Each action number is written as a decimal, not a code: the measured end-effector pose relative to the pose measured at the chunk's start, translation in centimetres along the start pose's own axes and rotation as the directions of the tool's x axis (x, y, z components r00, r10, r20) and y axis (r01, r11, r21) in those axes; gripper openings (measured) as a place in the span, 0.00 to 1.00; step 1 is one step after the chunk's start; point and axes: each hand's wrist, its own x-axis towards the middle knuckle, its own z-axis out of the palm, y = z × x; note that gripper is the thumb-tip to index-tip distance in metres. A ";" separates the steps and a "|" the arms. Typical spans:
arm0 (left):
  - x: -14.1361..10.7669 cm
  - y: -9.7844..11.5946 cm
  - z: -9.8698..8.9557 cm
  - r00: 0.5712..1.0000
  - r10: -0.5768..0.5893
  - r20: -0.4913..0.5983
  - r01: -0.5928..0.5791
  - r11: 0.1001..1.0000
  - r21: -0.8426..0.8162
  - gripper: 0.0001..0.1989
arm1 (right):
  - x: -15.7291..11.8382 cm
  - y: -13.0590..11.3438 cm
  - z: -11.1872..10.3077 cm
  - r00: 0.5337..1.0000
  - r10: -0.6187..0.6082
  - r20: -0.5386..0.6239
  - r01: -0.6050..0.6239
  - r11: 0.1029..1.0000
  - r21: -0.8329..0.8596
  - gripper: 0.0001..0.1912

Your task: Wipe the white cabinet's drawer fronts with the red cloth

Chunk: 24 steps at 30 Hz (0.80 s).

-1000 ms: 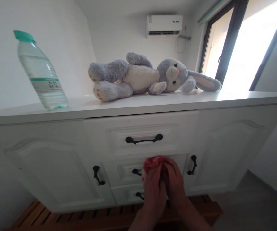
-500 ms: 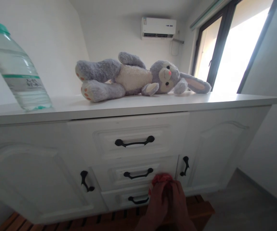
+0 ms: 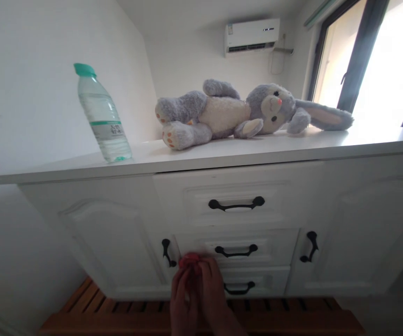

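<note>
A crumpled red cloth [image 3: 190, 259] is bunched at the fingertips of both my hands. My left hand [image 3: 180, 290] and my right hand [image 3: 211, 283] are side by side, fingers closed on it. They are in front of the white cabinet [image 3: 124, 261], at the left end of the middle and bottom drawers. Just left of the cloth is the left door's black handle [image 3: 168, 253]. To the right are the middle drawer's handle [image 3: 236, 251] and the bottom drawer's handle [image 3: 239, 288], its left end close to my right hand.
On the cabinet top [image 3: 145, 151] a water bottle [image 3: 106, 123] with a green cap stands at the left. A grey plush rabbit [image 3: 225, 114] lies on its side in the middle. Below the cabinet runs a slatted wooden bench [image 3: 274, 322]. A window [image 3: 344, 60] is at the right.
Both hands have carried the red cloth leftward across the drawers, from the right end to the left end. The view has shifted left, bringing the cabinet top's left end into sight.
</note>
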 end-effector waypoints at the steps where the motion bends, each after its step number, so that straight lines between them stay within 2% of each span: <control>1: 0.6 0.4 -0.3 0.997 0.052 -0.049 -0.048 0.995 0.087 0.22 | 0.7 -1.2 0.2 1.000 -0.001 0.009 0.001 1.000 0.026 0.13; 3: 2.1 1.8 -0.6 0.987 0.143 -0.076 -0.126 0.974 0.190 0.27 | 2.1 -3.4 0.0 0.998 -0.061 0.000 0.061 0.997 0.047 0.12; 6: 3.9 4.6 -0.8 0.959 0.282 -0.019 -0.270 0.934 0.236 0.31 | 3.3 -5.7 -1.6 0.993 -0.109 -0.042 0.111 0.993 0.036 0.11; 8: 3.9 5.9 -0.4 0.948 0.317 0.017 -0.309 0.909 0.278 0.32 | 3.5 -6.4 -3.1 0.997 -0.046 -0.057 0.047 0.999 0.022 0.10; 10: 3.3 6.6 0.5 0.949 0.311 0.043 -0.307 0.887 0.344 0.33 | 3.3 -6.6 -4.4 0.995 0.073 -0.070 -0.072 0.997 0.018 0.10; 14: 2.3 6.6 2.8 0.938 0.339 0.072 -0.333 0.826 0.454 0.34 | 2.8 -6.1 -6.5 0.967 0.256 -0.018 -0.250 0.956 0.153 0.11; 17: 3.0 7.2 3.6 0.921 0.380 0.087 -0.374 0.800 0.469 0.29 | 1.7 -5.0 -7.7 0.943 0.329 0.045 -0.326 0.890 0.319 0.16; 20: 4.6 9.4 4.0 0.881 0.441 0.169 -0.467 0.760 0.451 0.20 | 0.1 -3.2 -9.0 0.911 0.411 0.018 -0.389 0.846 0.364 0.24; 24: 6.5 13.8 6.3 0.838 0.457 0.300 -0.543 0.754 0.370 0.13 | -1.3 -1.0 -11.5 0.852 0.504 -0.140 -0.441 0.836 0.325 0.33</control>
